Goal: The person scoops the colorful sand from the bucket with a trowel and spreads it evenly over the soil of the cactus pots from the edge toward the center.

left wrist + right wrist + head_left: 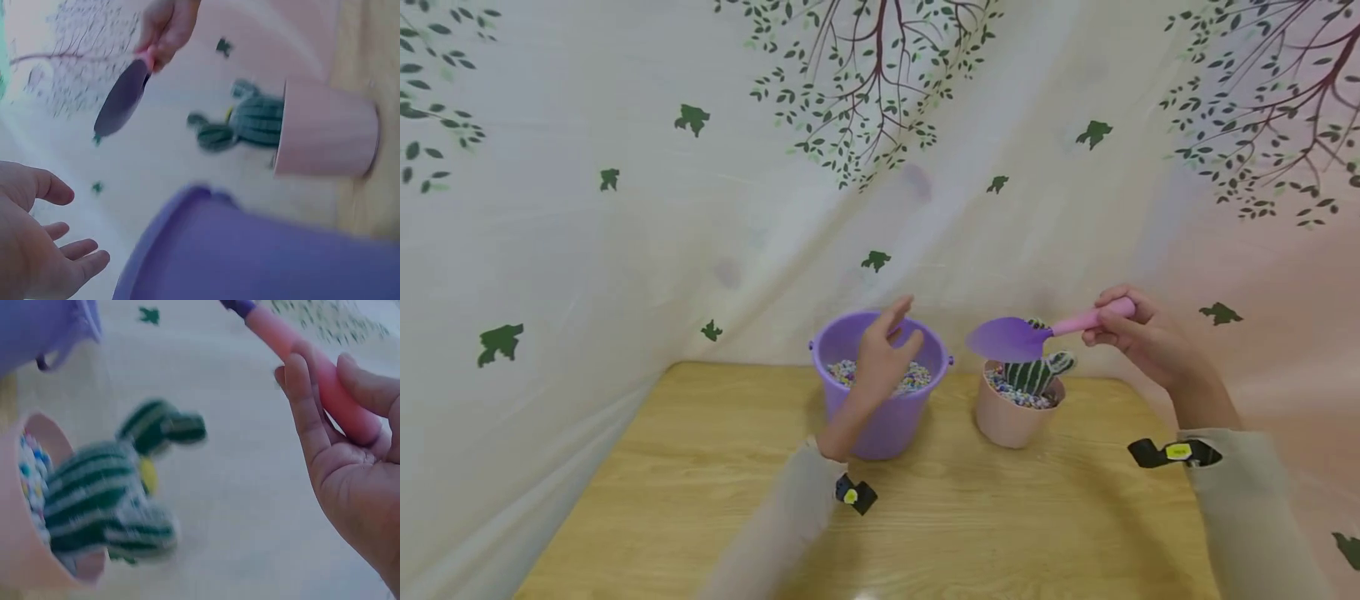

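My right hand [1138, 333] grips the pink handle of a toy trowel [1007, 337] with a purple blade. The blade is held over a pink pot [1011, 421], its tip pointing left. In the pot a green-and-white striped cactus [94, 494] stands among small multicoloured beads [34, 475]. My left hand [883, 354] is raised over a purple bucket [880, 425], fingers spread and holding nothing. Beads [913, 379] of the same kind lie inside the bucket, partly hidden behind this hand. In the left wrist view, the open palm [31, 231] appears beside the bucket's rim.
Bucket and pot stand side by side near the back edge of a wooden table [715, 483]. Behind them hangs a pale cloth [760, 242] printed with branches and green leaves. Dark straps [1176, 452] cross both sleeves.
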Demonstrator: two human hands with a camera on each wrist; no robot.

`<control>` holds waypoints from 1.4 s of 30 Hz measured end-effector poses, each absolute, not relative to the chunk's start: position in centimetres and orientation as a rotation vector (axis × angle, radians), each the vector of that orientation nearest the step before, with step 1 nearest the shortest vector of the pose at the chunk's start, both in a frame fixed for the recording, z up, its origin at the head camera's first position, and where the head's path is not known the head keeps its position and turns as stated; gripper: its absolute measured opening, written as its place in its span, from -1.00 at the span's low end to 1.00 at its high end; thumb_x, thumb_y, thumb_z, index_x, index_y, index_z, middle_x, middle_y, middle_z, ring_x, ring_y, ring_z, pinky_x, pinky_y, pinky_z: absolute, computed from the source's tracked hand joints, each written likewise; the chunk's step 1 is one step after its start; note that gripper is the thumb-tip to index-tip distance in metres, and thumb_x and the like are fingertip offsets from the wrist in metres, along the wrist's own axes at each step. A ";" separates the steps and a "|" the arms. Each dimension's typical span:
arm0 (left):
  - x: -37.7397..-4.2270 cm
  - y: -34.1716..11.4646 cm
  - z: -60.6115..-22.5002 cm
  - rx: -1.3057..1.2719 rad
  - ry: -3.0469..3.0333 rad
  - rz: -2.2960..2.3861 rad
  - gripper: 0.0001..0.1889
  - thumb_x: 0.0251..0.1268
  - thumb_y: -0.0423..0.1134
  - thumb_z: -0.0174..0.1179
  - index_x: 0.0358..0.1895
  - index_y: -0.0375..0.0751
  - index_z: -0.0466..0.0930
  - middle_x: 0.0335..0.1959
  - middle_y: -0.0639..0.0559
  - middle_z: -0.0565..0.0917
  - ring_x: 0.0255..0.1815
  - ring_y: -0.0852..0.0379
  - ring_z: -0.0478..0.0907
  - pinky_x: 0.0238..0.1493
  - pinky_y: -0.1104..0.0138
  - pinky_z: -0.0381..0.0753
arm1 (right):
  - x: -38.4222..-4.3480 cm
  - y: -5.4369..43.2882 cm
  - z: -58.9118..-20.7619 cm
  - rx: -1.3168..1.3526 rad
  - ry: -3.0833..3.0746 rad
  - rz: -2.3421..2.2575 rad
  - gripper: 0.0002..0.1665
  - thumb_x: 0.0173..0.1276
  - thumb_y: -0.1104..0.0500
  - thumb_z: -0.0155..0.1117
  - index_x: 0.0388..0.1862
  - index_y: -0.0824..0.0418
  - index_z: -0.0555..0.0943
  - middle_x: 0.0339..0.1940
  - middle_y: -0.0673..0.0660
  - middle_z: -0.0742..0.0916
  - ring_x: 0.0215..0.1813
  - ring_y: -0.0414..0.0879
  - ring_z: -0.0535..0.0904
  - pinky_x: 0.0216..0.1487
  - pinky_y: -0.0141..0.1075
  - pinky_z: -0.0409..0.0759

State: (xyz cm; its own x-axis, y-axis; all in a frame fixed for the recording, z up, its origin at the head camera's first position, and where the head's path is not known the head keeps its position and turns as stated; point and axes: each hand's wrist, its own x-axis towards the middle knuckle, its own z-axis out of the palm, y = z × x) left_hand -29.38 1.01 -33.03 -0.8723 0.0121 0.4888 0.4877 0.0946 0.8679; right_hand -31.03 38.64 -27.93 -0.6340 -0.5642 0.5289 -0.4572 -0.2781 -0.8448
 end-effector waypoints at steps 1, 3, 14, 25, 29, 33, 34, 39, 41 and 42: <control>-29.7 -0.2 -33.0 -0.462 -2.028 -1.815 -0.40 0.33 -0.41 0.22 0.46 -0.21 0.41 0.44 -0.20 0.49 0.45 -0.18 0.45 0.47 0.10 0.48 | -31.0 37.7 -27.9 -1.277 1.853 -2.081 -0.60 0.55 0.57 -0.28 0.10 0.36 0.48 -0.13 0.23 0.75 -0.13 -0.02 0.78 0.06 -0.31 0.75; -30.5 -2.7 -33.2 -0.409 -2.043 -1.793 -0.41 0.33 -0.40 0.23 0.45 -0.23 0.42 0.43 -0.23 0.50 0.45 -0.21 0.44 0.48 0.07 0.47 | -30.8 35.8 -27.9 -1.224 1.919 -2.092 -0.65 0.56 0.55 -0.21 0.08 0.34 0.49 -0.16 0.18 0.76 -0.16 -0.05 0.79 0.03 -0.32 0.76; -34.4 -12.2 -36.2 -0.411 -2.367 -1.936 -0.44 0.50 -0.27 0.16 0.49 -0.32 0.32 0.47 -0.35 0.41 0.51 -0.27 0.33 0.53 -0.07 0.37 | -31.6 26.2 -28.1 -1.050 2.478 -1.979 -0.76 0.45 0.46 0.19 0.00 0.58 0.43 -0.30 0.05 0.81 -0.32 -0.17 0.80 -0.21 -0.32 0.79; -35.5 -14.1 -38.8 -0.480 -2.355 -2.038 -0.46 0.47 -0.32 0.18 0.46 -0.35 0.37 0.44 -0.29 0.47 0.48 -0.20 0.39 0.53 0.00 0.37 | -34.0 22.4 -30.0 -1.014 2.837 -1.679 -0.82 0.42 0.42 0.25 -0.07 0.53 0.52 -0.33 0.49 0.70 -0.39 -0.25 0.74 -0.29 -0.38 0.78; -35.6 -14.3 -39.2 -0.467 -2.335 -2.052 -0.44 0.47 -0.30 0.19 0.47 -0.33 0.36 0.45 -0.26 0.47 0.49 -0.19 0.39 0.55 0.01 0.35 | -34.5 21.5 -30.6 -1.018 2.906 -1.617 -0.83 0.40 0.41 0.28 -0.10 0.50 0.54 -0.36 0.44 0.72 -0.40 -0.17 0.74 -0.31 -0.41 0.76; -35.5 -14.4 -39.4 -0.462 -2.327 -2.054 -0.44 0.48 -0.28 0.18 0.48 -0.33 0.34 0.47 -0.25 0.45 0.50 -0.18 0.38 0.55 0.02 0.35 | -34.9 20.6 -31.0 -1.023 2.988 -1.499 -0.86 0.41 0.39 0.28 -0.11 0.44 0.55 -0.34 0.35 0.77 -0.36 -0.01 0.75 -0.32 -0.43 0.73; -35.4 -14.3 -39.4 -0.459 -2.326 -2.050 -0.44 0.47 -0.28 0.18 0.48 -0.32 0.35 0.46 -0.24 0.46 0.49 -0.18 0.39 0.54 0.02 0.36 | -35.0 20.4 -31.0 -1.031 3.000 -1.462 -0.87 0.42 0.39 0.27 -0.11 0.43 0.55 -0.33 0.34 0.79 -0.34 0.02 0.75 -0.31 -0.42 0.72; -35.0 -14.4 -39.3 -0.441 -2.330 -2.030 -0.46 0.48 -0.27 0.18 0.47 -0.26 0.39 0.44 -0.24 0.48 0.47 -0.16 0.42 0.52 0.03 0.40 | -35.2 18.9 -30.8 -1.122 3.104 -1.204 -0.94 0.43 0.45 0.22 -0.17 0.36 0.54 -0.30 0.28 0.82 -0.22 0.11 0.78 -0.28 -0.30 0.71; -34.9 -14.4 -39.2 -0.425 -2.333 -2.025 -0.47 0.47 -0.27 0.19 0.46 -0.23 0.41 0.43 -0.23 0.50 0.46 -0.16 0.43 0.51 0.03 0.41 | -35.2 18.4 -30.6 -1.144 3.169 -1.091 -0.91 0.41 0.46 0.23 -0.21 0.32 0.54 -0.32 0.25 0.81 -0.20 0.09 0.79 -0.27 -0.25 0.70; -34.9 -14.5 -39.2 -0.415 -2.334 -2.023 -0.47 0.47 -0.27 0.19 0.46 -0.23 0.41 0.43 -0.23 0.50 0.45 -0.16 0.44 0.51 0.03 0.41 | -35.2 18.1 -30.5 -1.145 3.184 -1.055 -0.88 0.38 0.49 0.21 -0.22 0.31 0.54 -0.32 0.24 0.81 -0.20 0.09 0.79 -0.26 -0.21 0.70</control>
State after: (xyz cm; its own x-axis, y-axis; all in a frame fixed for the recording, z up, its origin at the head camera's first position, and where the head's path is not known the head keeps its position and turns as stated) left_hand -34.88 -14.46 -39.21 -0.9642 0.1836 0.1913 0.2155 0.1218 0.9689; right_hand -35.16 18.12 -30.46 -0.7197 -0.4408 0.5364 -0.6739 0.6294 -0.3870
